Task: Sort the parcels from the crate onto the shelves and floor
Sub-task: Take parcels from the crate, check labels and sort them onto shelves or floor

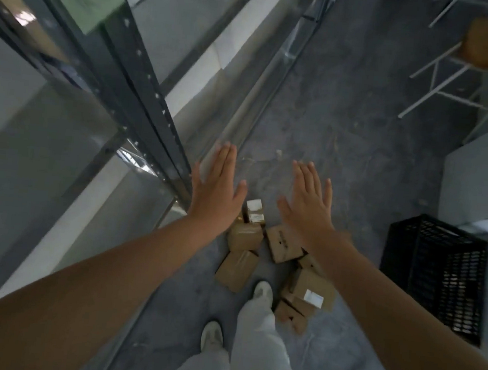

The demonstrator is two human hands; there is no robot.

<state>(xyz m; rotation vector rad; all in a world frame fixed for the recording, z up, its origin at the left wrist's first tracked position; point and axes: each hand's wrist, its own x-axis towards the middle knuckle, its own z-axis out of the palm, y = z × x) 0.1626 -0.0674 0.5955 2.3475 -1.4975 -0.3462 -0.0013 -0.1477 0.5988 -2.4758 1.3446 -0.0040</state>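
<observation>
Both hands are held out flat, palms down, fingers straight and holding nothing: the left hand [217, 188] with fingers close together, the right hand [307, 200] slightly spread. The cardboard parcels [236, 269] lie scattered on the concrete floor [347, 120], below the hands and back toward the body, so any pick looks to call for a reach down and inward. They fall into two groups. One row runs from the small labelled parcel [254, 211], seen between the two thumbs, back under the left wrist. The other sits beneath the right wrist and forearm, ending in a white-labelled box [312, 287]. Most boxes lie with their long sides running roughly away from the person, tilted somewhat. Each hand seems about equally near to its own group. The right shoe [263, 291] stands between the groups, touching or nearly touching them. On the left hand's outer side the metal shelving upright [145, 85] stands close, leaving little sideways room there. The black plastic crate [433, 274] stands well outside the right forearm, and whether it holds anything cannot be told. Beyond the fingertips the floor is open.
</observation>
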